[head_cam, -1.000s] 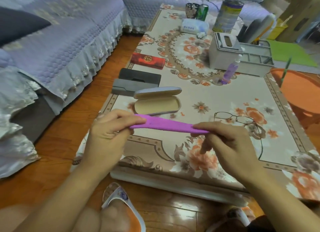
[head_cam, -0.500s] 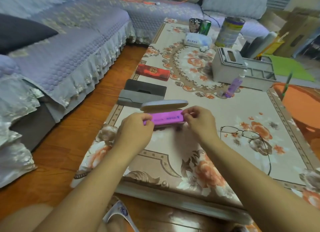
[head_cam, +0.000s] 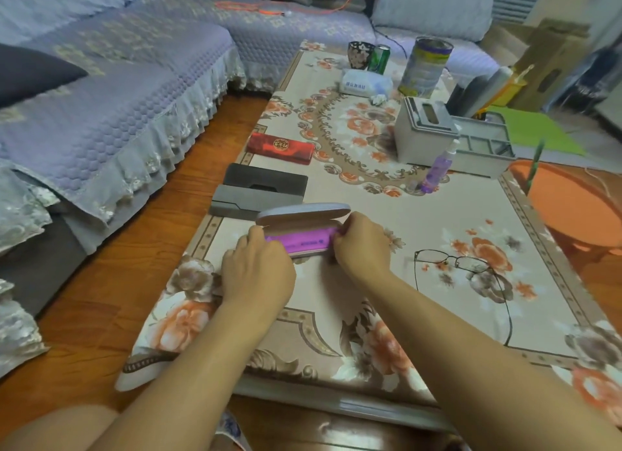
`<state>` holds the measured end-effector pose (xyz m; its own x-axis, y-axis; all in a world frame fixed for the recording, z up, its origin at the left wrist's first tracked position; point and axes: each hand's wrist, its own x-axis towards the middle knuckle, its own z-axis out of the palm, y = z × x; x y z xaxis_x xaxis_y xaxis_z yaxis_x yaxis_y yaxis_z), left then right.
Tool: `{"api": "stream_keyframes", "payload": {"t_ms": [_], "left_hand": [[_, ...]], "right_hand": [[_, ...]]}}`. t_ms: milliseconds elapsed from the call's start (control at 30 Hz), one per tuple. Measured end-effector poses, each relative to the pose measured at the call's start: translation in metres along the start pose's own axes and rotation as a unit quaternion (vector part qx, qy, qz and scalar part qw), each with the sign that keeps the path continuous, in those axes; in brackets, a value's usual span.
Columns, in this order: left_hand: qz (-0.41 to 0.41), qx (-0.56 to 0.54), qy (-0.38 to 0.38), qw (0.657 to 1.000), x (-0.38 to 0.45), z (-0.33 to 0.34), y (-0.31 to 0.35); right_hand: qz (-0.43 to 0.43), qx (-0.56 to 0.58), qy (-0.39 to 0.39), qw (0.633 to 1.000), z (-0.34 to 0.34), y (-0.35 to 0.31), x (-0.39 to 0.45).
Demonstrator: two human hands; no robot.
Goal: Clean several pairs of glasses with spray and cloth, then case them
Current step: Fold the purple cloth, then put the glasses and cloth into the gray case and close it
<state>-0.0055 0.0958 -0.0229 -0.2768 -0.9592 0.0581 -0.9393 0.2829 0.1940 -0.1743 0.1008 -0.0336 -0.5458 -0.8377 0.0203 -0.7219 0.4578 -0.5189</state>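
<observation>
Both hands are at the open glasses case, which lies on the floral-covered bench near its nine o'clock edge. The case lid stands raised at the far side. A folded purple cloth lies lengthwise inside the case tray. The left hand pinches the cloth's nine o'clock end, with its fingers curled down over it. The right hand pinches the three o'clock end, fingertips tucked against the case rim.

A pair of thin-framed glasses rests unfolded on the bench at three o'clock of the case, apart from the right hand, with one temple arm trailing toward six o'clock.

At twelve o'clock of the open case, just beside it, lies a grey flat case. A black case lies touching the grey one on its far side. A red case lies farther along the same edge, apart from the black one.

A purple spray bottle stands tilted at about one o'clock of the open case, just beside a grey organiser box. A tall tin, a green can and a tissue pack stand at the far end of the bench. An orange basin sits at the three o'clock edge.
</observation>
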Motion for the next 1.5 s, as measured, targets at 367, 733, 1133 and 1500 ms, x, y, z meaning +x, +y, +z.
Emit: {"api": "stream_keyframes", "payload": {"t_ms": [367, 733, 1133, 1500], "left_hand": [[0.173, -0.224, -0.044, 0.958, -0.007, 0.011, 0.093], [0.275, -0.083, -0.131, 0.949, 0.019, 0.038, 0.165], [0.199, -0.155, -0.098, 0.963, -0.002, 0.029, 0.166], [0.044, -0.473, -0.265, 0.839, -0.047, -0.001, 0.158]], "right_hand": [[0.077, 0.075, 0.205, 0.973, -0.128, 0.142, -0.059], [0.148, 0.094, 0.017, 0.984, -0.137, 0.194, -0.055], [0.078, 0.134, 0.039, 0.987, -0.145, 0.163, -0.061], [0.154, 0.328, 0.055, 0.93, -0.111, 0.124, -0.095]]}}
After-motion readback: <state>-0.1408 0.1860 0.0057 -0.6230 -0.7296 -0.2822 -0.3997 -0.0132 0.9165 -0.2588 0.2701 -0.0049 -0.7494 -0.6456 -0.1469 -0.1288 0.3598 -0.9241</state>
